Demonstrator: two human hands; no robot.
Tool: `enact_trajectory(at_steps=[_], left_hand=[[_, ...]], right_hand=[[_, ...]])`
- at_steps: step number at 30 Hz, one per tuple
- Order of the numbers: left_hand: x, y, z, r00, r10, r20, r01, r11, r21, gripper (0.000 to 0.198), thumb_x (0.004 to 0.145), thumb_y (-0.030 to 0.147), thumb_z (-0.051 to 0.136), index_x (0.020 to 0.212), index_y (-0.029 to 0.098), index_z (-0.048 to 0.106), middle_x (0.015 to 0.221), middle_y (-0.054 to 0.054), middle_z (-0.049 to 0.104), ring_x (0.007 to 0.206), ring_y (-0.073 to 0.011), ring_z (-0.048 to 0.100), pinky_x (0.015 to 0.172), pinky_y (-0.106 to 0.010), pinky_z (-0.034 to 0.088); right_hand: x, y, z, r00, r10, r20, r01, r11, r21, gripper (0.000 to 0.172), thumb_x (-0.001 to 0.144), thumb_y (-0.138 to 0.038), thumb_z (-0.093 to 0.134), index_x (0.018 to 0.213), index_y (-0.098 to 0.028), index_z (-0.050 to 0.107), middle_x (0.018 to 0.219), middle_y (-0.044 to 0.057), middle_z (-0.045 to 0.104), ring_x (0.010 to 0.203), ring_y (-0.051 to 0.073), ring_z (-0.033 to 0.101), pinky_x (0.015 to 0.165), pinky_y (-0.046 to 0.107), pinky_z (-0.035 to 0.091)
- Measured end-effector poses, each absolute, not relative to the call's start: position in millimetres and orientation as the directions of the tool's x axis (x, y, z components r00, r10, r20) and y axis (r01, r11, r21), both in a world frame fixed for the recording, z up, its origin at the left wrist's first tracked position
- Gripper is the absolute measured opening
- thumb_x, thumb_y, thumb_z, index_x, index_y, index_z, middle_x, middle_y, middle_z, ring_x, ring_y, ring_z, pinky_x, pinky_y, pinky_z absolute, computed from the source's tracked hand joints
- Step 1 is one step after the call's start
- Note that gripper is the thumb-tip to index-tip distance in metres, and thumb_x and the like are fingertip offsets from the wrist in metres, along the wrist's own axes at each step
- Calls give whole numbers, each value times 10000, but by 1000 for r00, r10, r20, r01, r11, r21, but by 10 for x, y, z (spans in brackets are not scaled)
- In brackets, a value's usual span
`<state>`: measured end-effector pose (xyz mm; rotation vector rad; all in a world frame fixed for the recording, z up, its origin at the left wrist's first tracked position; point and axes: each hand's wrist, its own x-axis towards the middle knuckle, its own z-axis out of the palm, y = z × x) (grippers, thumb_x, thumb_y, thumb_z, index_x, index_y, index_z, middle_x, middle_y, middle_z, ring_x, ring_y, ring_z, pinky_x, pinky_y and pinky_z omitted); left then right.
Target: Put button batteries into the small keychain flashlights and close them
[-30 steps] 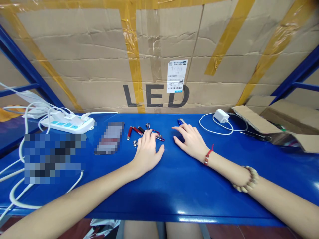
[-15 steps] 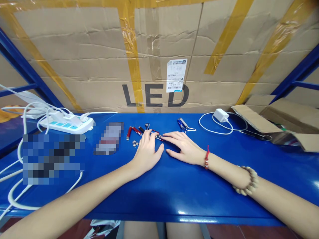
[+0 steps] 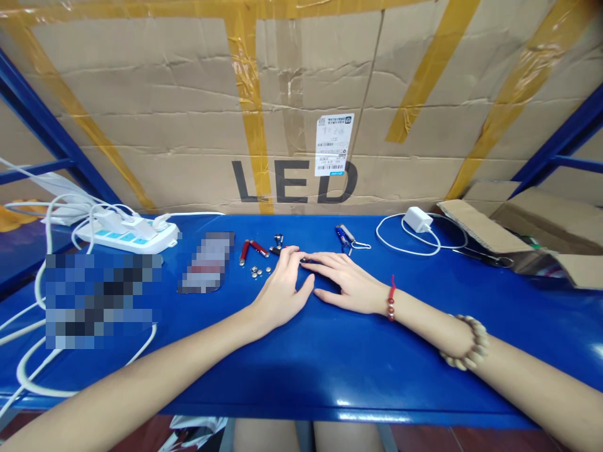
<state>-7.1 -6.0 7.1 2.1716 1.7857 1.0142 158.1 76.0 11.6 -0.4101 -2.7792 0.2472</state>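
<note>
My left hand [image 3: 281, 285] rests low over the table, fingers forward and thumb apart. Facing it, my right hand [image 3: 343, 279] brings its fingertips against the left fingertips. Between them shows a small metal-tipped piece [image 3: 303, 259], mostly hidden by the fingers. Left of my left hand lie a red tube [image 3: 244, 252] and another red tube [image 3: 259, 249] with metal ends. Several button cells [image 3: 257, 272] are scattered just in front of the tubes. A shiny metal clip piece [image 3: 279, 239] sits behind my left fingers, near a dark tube end.
A blue keychain light [image 3: 340, 235] and a silver one lie behind my right hand, with a carabiner [image 3: 362, 245]. On the left stand a power strip [image 3: 127, 235] with cables and a blurred flat item [image 3: 207, 263]. A white charger [image 3: 418, 219] and an opened carton [image 3: 556, 220] are right.
My left hand has shifted slightly right, closer to my right fingertips. Another button cell now shows beside the others, and the dark tube is more covered.
</note>
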Motion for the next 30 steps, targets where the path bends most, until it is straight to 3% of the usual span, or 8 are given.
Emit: enact_trajectory(at_steps=[6,13,23,30], left_hand=[[-78,-53,72,8,893,450,846,-246,474,198,833,201,432,1031,199,446,1181,-98,438,1169,-224,410,984,-404,351],[-73,-56,64,-72,924,376,898,-104,427,58,840,253,437,836,200,461,1130,-72,476,1149,-234,406,946,-422,326],[-94,-39,56,65,920,385,887,-230,401,53,829,214,435,786,204,464,985,-41,524,986,-204,469,853,-375,382],[-94,-40,54,65,909,413,880,-247,405,18,796,198,479,808,207,468,1025,-46,531,1043,-215,451,892,-392,375]], right_hand=[[1577,770,99,-894,337,294,281,935,-218,454,854,-379,461,1277,-215,457,1352,101,422,1241,248,370,975,452,332],[1578,761,86,-871,392,298,337,916,-218,444,856,-379,459,1264,-205,478,1335,104,443,1213,242,404,961,440,351],[1572,758,71,-825,448,344,386,892,-235,389,850,-335,470,1210,-201,525,1282,99,496,1168,236,447,923,427,384],[1578,770,54,-826,448,341,385,892,-239,385,856,-343,458,1205,-193,519,1278,102,488,1172,234,437,939,433,381]])
